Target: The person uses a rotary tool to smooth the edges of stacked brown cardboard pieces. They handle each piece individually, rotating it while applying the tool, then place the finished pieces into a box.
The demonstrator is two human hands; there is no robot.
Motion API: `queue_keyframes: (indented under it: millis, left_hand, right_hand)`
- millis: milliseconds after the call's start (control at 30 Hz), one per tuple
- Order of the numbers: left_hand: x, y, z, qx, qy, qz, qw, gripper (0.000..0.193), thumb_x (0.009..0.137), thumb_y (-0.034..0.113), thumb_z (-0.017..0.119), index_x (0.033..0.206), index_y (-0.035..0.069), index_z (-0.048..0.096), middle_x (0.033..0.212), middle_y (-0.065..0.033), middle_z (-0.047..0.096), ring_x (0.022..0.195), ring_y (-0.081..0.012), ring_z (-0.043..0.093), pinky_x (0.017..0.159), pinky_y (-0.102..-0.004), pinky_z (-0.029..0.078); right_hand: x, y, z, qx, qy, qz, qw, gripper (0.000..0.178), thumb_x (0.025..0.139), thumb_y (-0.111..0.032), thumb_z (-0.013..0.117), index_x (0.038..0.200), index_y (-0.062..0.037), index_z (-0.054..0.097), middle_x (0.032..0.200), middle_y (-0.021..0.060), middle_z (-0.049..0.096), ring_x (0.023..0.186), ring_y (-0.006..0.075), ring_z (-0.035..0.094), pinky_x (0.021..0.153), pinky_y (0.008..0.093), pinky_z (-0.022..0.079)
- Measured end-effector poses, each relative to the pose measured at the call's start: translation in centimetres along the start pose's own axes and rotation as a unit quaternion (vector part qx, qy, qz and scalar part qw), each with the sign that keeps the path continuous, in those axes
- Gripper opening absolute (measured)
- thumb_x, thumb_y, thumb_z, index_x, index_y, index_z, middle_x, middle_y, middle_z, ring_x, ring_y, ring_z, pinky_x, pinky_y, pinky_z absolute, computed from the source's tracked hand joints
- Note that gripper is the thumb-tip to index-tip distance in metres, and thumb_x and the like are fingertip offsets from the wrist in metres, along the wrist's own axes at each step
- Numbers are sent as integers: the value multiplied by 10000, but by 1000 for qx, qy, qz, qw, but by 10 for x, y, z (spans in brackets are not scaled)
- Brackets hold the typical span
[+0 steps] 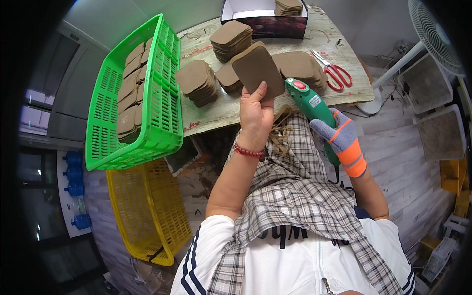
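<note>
My bare left hand [256, 115] pinches a brown rounded-square pad [256, 66] by its lower edge, thumb on top, and holds it up in front of the table's near edge. My right hand [346, 140], in a grey and orange glove, is wrapped round a green corded power tool [309, 101] with a red button. The tool's head is close to the pad's right edge; whether they touch I cannot tell. Stacks of similar brown pads [195, 81] lie on the table around the held one. Loose brown fibre strands [281, 135] hang over my lap.
Red-handled scissors [337, 77] lie at the right of the worn wooden table [359, 91]. At the back stands an open box [265, 27] with pads inside. A green crate [169, 103] of pads stands left, above a yellow crate [150, 211]. A white fan [435, 37] is far right.
</note>
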State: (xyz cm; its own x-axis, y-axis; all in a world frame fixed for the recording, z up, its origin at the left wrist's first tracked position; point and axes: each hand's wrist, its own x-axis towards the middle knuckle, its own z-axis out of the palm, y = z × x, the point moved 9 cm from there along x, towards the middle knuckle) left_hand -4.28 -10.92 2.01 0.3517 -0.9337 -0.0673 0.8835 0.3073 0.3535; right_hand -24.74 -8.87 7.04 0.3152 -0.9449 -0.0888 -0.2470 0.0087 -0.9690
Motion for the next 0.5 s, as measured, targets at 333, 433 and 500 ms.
queue_keyframes:
  millis: [333, 433, 500]
  left_hand:
    - [-18, -19, -11, 93, -36, -32, 995, 283, 844, -75, 568, 1099, 46, 564, 1082, -94, 628, 993, -215, 614, 864, -359, 527]
    - [-18, -4, -11, 156, -51, -15, 986, 273, 828, -88, 572, 1069, 41, 580, 1020, -97, 654, 918, -192, 642, 773, -333, 565]
    - [-17, 7, -15, 203, -66, -23, 977, 276, 824, -96, 568, 1065, 36, 585, 1012, -95, 658, 923, -178, 640, 776, -313, 557]
  right_hand:
    - [8, 1, -20, -20, 28, -18, 999, 383, 778, -236, 741, 1015, 24, 591, 698, -1, 597, 546, 41, 517, 493, 204, 425]
    - [4, -2, -22, -21, 6, 6, 1000, 367, 789, -212, 729, 1032, 19, 580, 720, -3, 599, 555, 42, 523, 500, 199, 428]
    - [1, -3, -24, -25, -11, 5, 1000, 366, 787, -207, 729, 1036, 16, 580, 741, 1, 602, 581, 41, 527, 519, 200, 433]
